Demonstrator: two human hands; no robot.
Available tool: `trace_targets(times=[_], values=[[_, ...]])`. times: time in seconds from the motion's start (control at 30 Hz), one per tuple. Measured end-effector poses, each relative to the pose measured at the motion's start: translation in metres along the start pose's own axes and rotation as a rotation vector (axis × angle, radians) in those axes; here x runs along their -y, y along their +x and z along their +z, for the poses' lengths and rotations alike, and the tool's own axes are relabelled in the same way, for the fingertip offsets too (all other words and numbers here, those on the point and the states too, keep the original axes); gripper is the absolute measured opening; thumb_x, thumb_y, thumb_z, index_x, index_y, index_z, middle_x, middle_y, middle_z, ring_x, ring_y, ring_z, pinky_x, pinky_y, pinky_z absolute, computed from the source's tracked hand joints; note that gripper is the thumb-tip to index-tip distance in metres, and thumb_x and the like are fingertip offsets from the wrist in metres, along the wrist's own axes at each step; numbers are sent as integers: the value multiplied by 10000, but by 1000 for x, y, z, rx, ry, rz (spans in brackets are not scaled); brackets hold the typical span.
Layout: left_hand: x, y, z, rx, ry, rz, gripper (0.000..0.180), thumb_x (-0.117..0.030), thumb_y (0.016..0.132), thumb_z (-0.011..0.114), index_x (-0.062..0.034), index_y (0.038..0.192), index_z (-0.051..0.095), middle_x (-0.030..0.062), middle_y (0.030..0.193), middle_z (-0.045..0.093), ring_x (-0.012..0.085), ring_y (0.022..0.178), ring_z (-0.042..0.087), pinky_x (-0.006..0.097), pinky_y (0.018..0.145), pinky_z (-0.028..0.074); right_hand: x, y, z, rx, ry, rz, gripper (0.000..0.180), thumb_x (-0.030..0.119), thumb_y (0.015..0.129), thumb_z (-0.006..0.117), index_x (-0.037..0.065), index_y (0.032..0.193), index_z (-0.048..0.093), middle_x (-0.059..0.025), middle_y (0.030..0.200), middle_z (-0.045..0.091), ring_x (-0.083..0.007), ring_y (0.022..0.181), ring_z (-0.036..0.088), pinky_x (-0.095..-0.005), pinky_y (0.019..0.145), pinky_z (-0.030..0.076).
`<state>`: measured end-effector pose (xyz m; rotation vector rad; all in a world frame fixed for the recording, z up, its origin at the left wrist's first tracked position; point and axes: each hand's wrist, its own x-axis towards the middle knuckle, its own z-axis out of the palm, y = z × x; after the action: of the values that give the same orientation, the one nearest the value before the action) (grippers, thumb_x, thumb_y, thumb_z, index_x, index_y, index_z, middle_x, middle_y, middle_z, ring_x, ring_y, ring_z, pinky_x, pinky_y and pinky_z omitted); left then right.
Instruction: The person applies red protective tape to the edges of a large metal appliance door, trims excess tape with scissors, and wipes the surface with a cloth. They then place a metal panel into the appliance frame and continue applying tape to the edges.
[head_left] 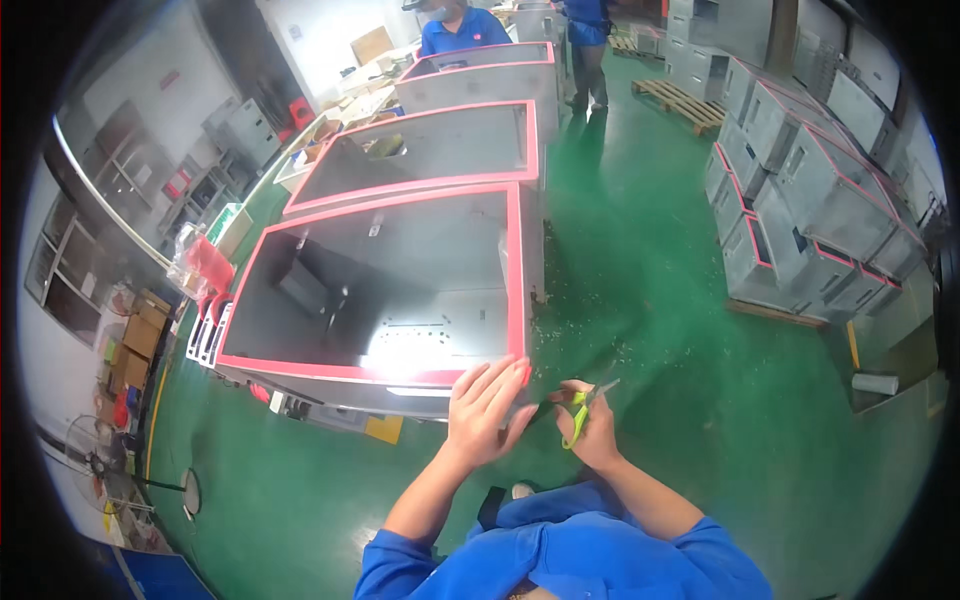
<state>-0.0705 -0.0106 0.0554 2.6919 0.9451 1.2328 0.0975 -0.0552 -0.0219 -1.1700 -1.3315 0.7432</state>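
A large grey metal cabinet (pixel 232 320), open at the top and edged with a pinkish-red strip, stands in front of me to the left. My left hand (pixel 485 412) lies on its near right corner, fingers stretched out along the red edging. Just right of that corner, my right hand (pixel 600 436) is closed around yellow-green scissors (pixel 577 424). The scissor blades point up and to the right, away from the cabinet. Part of the handle is hidden by my fingers.
Two similar red-edged cabinets (pixel 420 150) stand in line behind. A person in blue (pixel 462 35) works at the far end, and another stands nearby. Stacked grey boxes (pixel 800 190) and a wooden pallet (pixel 680 105) are on the right. Small scraps litter the green floor (pixel 640 300).
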Motion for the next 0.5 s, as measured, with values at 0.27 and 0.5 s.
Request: trace_targets(times=[0.27,0.5], values=[[6,-17,2,-9,-14,56,530,-96,691,647,7,1176,459,176,1212,497,312,1130,472,405,940,327,-13,-65,20,-120,-45,102,319,49,753,620,16,1036,476,-83,888,621,-166,807,580,-275,730,452],[4,-21,8,-60,63,73,477,-134,702,648,-39,1144,497,160,1223,488,295,1131,468,405,949,322,11,-32,12,-171,-29,-13,351,6,758,587,11,1087,465,-135,977,589,-194,879,576,-292,796,434]])
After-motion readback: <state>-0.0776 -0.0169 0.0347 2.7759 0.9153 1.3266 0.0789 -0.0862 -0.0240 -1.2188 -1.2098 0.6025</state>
